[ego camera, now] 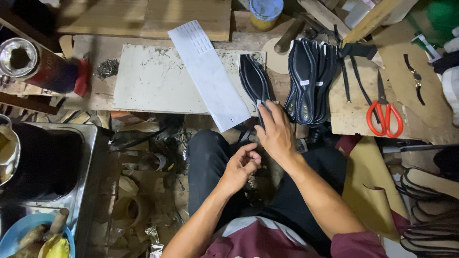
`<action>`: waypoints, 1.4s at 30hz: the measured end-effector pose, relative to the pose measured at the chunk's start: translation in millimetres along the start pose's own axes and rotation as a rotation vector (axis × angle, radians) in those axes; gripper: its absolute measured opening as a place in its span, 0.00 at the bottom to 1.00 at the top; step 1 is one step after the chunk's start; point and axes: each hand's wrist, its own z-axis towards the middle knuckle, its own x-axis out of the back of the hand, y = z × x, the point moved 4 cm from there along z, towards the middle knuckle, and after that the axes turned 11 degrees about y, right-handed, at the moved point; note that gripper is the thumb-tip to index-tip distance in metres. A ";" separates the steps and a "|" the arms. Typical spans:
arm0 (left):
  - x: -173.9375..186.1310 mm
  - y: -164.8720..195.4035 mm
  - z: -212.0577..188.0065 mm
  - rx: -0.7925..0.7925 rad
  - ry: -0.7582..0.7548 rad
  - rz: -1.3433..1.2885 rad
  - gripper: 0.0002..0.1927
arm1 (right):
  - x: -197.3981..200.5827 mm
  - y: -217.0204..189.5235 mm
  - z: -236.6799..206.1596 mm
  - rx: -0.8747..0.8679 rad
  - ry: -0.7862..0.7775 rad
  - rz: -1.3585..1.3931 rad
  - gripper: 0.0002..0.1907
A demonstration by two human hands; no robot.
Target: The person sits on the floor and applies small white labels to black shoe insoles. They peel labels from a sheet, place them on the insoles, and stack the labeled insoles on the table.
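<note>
Here, at the centre of the frame, the right hand point(276, 131) reaches forward with fingers spread, its fingertips pressing the near end of a small stack of dark shoe soles point(254, 81) lying on the pale surface point(158, 81); its grip is open, resting on the soles rather than closed round them. Just below, the left hand point(241, 166) is loosely curled over the person's lap, fingers bent inward; whether it pinches anything small cannot be told. The touched stack hangs partly over the surface's near edge, so a careless tug could, in all likelihood, slide the soles off onto the cluttered floor below. A white strip of paper point(208, 74) lies slantwise just left of them and could be swept along. To the right, a second, larger bundle of black soles point(308, 81) stands on edge, its exact number too tightly packed to count; the near stack appears to hold two or three. One pair of orange-handled scissors point(382, 112) lies at the right, one red tin point(45, 69) at the upper left, one blue-lidded jar point(266, 10) at the top.
</note>
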 end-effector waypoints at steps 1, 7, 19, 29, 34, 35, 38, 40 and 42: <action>1.6 0.4 1.3 0.013 0.012 0.016 0.28 | -0.8 2.8 -0.3 -0.037 0.008 0.017 0.35; -0.5 10.3 11.2 -0.007 0.043 0.018 0.27 | 9.2 12.5 1.9 -0.266 0.082 0.224 0.34; 0.0 48.0 19.6 -0.102 0.147 -0.092 0.22 | 45.0 -26.9 -64.4 -0.326 -0.062 0.487 0.24; -30.1 47.9 -15.9 -0.067 -0.048 -0.023 0.23 | 15.6 30.6 -85.5 -0.646 -0.124 0.705 0.06; -31.1 51.3 -20.1 -0.070 -0.020 0.048 0.22 | 12.3 29.1 -86.1 -0.702 -0.109 0.715 0.07; -31.6 52.5 -20.5 -0.082 -0.022 0.051 0.22 | 13.7 27.5 -84.5 -0.694 -0.105 0.679 0.07; -33.0 53.9 -22.1 -0.083 -0.009 0.090 0.22 | 24.5 16.5 -77.7 -0.546 -0.038 0.493 0.06; -34.0 54.4 -23.2 -0.071 0.006 0.126 0.22 | 32.0 6.9 -74.2 -0.470 0.018 0.393 0.06; -35.8 56.3 -24.5 -0.087 0.000 0.120 0.21 | 37.4 -1.0 -72.9 -0.459 0.064 0.338 0.06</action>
